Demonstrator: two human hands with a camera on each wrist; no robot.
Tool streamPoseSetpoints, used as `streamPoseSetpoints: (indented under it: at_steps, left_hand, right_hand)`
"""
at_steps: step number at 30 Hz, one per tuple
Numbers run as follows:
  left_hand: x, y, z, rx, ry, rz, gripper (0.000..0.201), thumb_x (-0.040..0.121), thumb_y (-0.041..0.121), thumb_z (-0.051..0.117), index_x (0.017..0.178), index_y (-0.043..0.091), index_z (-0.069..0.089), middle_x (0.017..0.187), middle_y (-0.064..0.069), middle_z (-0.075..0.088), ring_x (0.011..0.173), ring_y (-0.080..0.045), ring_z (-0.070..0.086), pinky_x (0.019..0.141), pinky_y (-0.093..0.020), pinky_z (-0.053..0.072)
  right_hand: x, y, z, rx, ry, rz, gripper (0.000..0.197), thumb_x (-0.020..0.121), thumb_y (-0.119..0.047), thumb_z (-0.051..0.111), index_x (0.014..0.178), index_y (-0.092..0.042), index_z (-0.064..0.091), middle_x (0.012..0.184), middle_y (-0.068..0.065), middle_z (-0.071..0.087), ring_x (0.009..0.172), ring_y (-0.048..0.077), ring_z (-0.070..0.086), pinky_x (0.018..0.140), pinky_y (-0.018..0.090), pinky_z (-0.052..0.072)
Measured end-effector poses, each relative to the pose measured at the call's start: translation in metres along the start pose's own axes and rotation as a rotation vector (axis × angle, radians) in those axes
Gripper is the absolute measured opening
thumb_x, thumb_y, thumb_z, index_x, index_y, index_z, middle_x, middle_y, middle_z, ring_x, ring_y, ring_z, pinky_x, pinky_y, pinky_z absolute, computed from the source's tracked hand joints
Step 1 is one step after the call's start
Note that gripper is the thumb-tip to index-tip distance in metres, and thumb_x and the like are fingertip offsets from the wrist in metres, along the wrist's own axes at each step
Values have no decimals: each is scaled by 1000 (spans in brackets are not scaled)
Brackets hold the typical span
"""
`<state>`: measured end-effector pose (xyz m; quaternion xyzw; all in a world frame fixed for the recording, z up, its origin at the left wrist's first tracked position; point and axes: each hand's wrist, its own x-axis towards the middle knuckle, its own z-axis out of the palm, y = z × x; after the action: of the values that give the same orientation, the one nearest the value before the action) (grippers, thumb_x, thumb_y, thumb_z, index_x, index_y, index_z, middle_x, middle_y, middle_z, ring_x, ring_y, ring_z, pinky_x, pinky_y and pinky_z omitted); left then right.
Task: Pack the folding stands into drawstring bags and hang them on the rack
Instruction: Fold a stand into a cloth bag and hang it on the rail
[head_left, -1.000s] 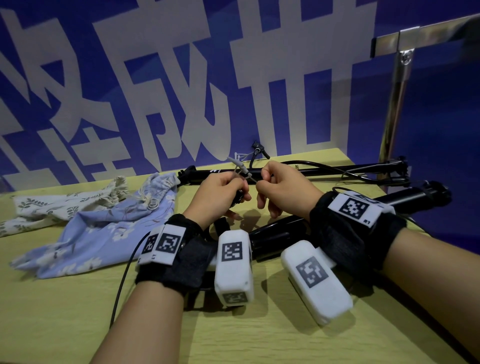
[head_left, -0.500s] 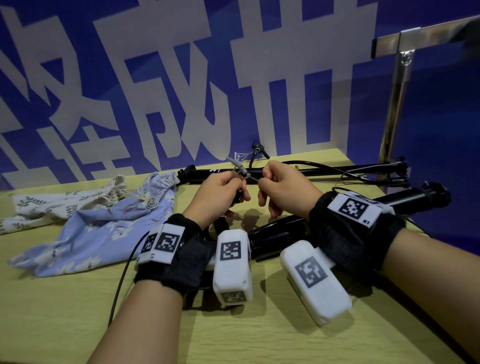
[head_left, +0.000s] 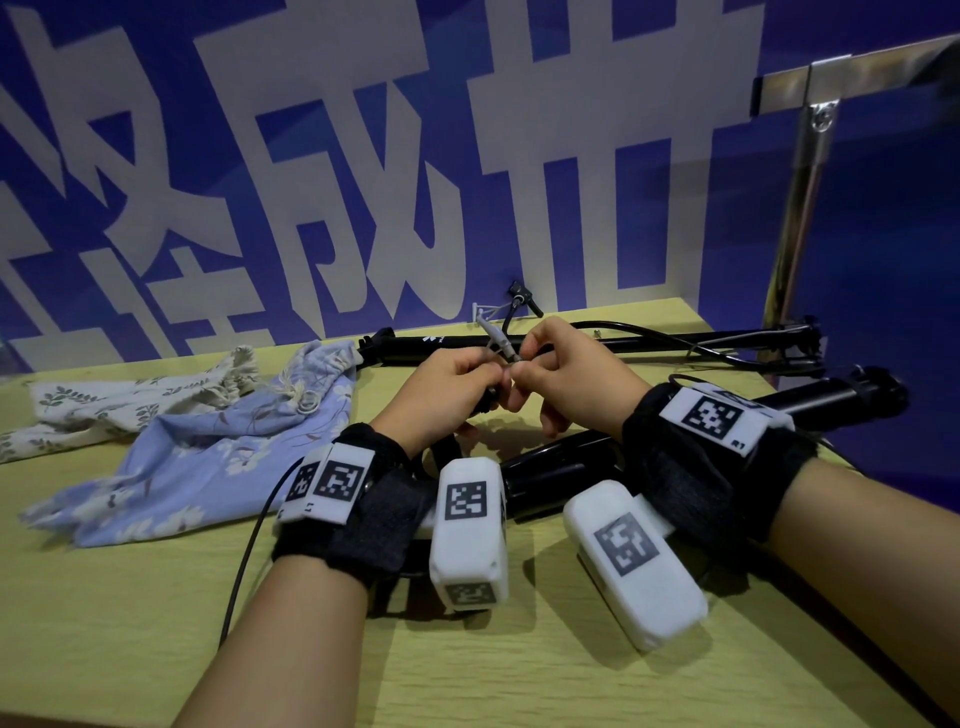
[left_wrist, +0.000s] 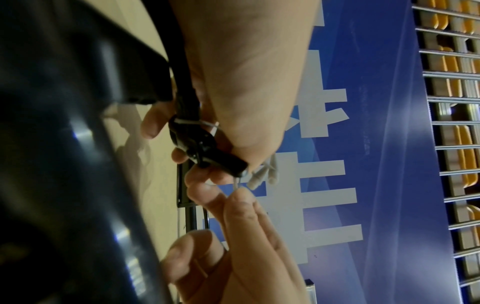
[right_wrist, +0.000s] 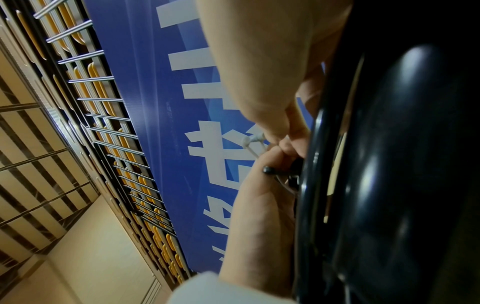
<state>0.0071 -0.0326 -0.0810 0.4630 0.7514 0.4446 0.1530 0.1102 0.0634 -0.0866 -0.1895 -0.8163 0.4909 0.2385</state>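
Observation:
My left hand (head_left: 485, 376) grips a small black cable piece (left_wrist: 202, 148) bound with a white plastic tie (left_wrist: 207, 124). My right hand (head_left: 524, 364) pinches the tie's thin grey end (left_wrist: 237, 183) between thumb and forefinger, right against the left fingers. A thick black folding stand (head_left: 561, 467) lies under both wrists and runs off to the right. Behind the hands a thinner black folding stand (head_left: 639, 342) lies along the wall. At left, a blue floral drawstring bag (head_left: 208, 457) and a cream leaf-print drawstring bag (head_left: 130, 395) lie flat on the wooden table (head_left: 571, 675).
The metal rack post (head_left: 800, 208) with its crossbar stands at the table's back right corner. A thin black cable (head_left: 249, 551) trails from my left wrist over the table. A blue wall with large white characters (head_left: 363, 156) closes off the back.
My right fingers have drawn slightly closer to the left hand on the tie. The stands and bags lie as before.

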Motion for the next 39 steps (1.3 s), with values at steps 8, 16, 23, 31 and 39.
streamPoseSetpoints:
  at_steps: [8,16,23,31,39]
  left_hand:
    - [4,-2,0,-31,-10,-77,29,87,8,45,61,16,55,69,-7,51,52,-10,41,44,-22,38]
    - [6,-3,1,-22,-22,-135,30,87,5,41,59,12,50,65,-2,59,57,-13,47,48,-24,41]
    - [5,-2,1,4,-52,-134,29,87,5,40,60,11,49,63,0,57,57,-13,46,48,-23,41]
    - [4,-1,0,27,-88,-148,30,89,7,41,60,12,47,67,-3,54,57,-13,44,50,-24,40]
    - [1,3,1,32,-109,-145,28,90,7,40,63,10,46,66,-3,50,56,-12,44,46,-23,41]
  right_hand:
    - [1,1,2,-67,-58,15,11,98,-13,43,105,-10,50,77,-2,67,44,13,54,44,19,45]
    - [1,2,1,-192,-111,23,15,86,-13,64,99,-11,56,95,10,71,61,7,57,59,22,51]
    - [-1,1,1,-288,-122,14,11,92,-24,57,92,-14,57,75,-3,67,60,4,54,64,22,46]
    - [-4,-1,0,-294,-153,56,11,92,-26,55,86,-18,53,76,-2,67,61,5,56,59,19,44]
    - [-5,-3,0,-255,-158,95,19,94,-27,52,77,-19,51,76,2,67,60,10,57,58,21,45]
